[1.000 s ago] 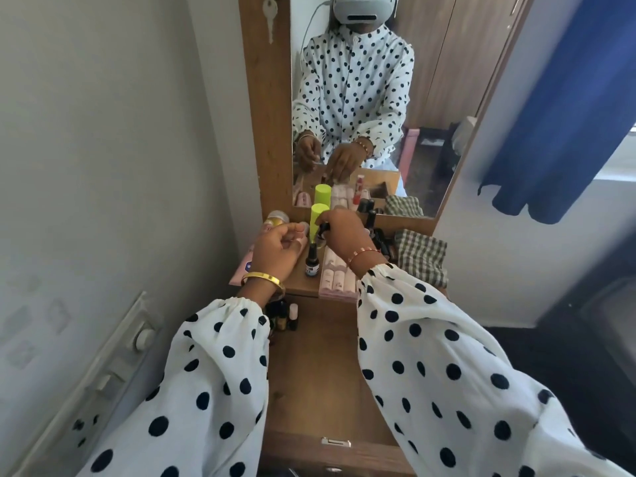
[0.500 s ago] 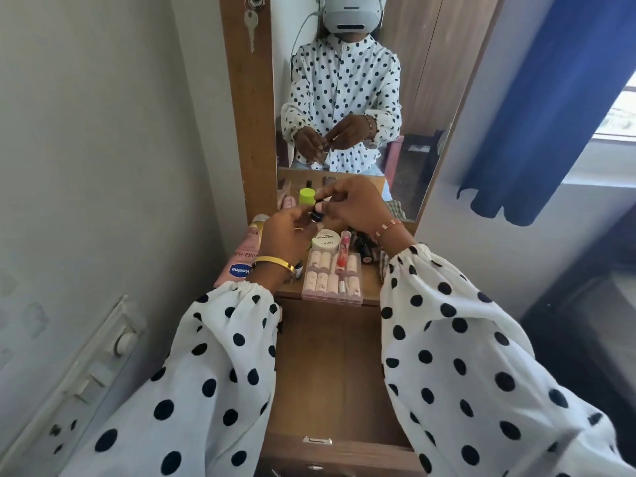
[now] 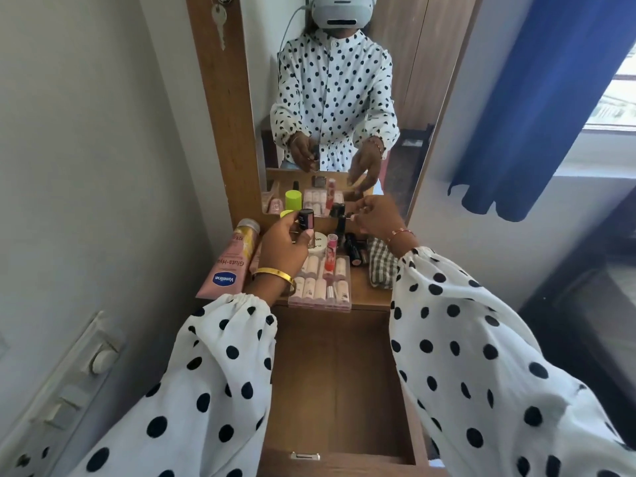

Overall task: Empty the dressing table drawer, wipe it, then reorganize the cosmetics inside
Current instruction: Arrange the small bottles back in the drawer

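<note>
With the drawer (image 3: 339,383) bare below our hands, we judge reorganizing is underway; next, set this item inside. Our left hand (image 3: 285,247) grips a small dark nail-polish bottle (image 3: 305,219); just beside it, our right hand (image 3: 377,215) pinches something too small to identify.

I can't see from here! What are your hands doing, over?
Left hand holds small dark bottle. Right hand pinching something tiny. Drawer open, empty.

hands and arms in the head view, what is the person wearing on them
Both arms wear loose white sleeves with black polka dots, gathered at the cuffs. The left hand has a plain gold bangle at the wrist; the right hand has a thin bracelet.
</note>
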A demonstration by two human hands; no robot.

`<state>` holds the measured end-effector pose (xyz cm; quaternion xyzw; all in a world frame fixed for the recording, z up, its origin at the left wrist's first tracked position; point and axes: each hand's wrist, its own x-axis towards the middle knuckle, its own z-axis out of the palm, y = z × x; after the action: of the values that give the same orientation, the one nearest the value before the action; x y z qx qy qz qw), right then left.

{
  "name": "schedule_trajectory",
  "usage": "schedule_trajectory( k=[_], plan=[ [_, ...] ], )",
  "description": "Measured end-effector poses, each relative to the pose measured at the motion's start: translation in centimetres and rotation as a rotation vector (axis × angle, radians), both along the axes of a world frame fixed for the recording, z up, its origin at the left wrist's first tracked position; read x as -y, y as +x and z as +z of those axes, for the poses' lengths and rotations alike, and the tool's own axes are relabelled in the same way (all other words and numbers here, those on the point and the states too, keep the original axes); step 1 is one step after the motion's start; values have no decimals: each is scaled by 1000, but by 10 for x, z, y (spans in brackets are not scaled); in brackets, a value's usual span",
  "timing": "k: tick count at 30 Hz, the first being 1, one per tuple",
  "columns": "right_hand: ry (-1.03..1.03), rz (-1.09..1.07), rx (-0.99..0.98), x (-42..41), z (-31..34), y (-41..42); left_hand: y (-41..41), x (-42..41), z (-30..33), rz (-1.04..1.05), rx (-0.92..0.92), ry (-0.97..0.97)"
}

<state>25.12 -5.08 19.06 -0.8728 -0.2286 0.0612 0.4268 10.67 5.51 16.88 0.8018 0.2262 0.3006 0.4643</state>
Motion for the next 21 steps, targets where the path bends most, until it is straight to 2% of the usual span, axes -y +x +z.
schedule_trajectory(
  k=[4, 9, 21],
  plan=[
    [-209, 136, 205, -14, -12, 7, 2, -3, -3, -1, -14, -10],
    [-364, 176, 289, -26, -24, 16, 0, -7, -6, 10, -20, -29],
    [-121, -4, 284, -16, -31, 22, -3, -12, -11, 8, -56, -57]
  ],
)
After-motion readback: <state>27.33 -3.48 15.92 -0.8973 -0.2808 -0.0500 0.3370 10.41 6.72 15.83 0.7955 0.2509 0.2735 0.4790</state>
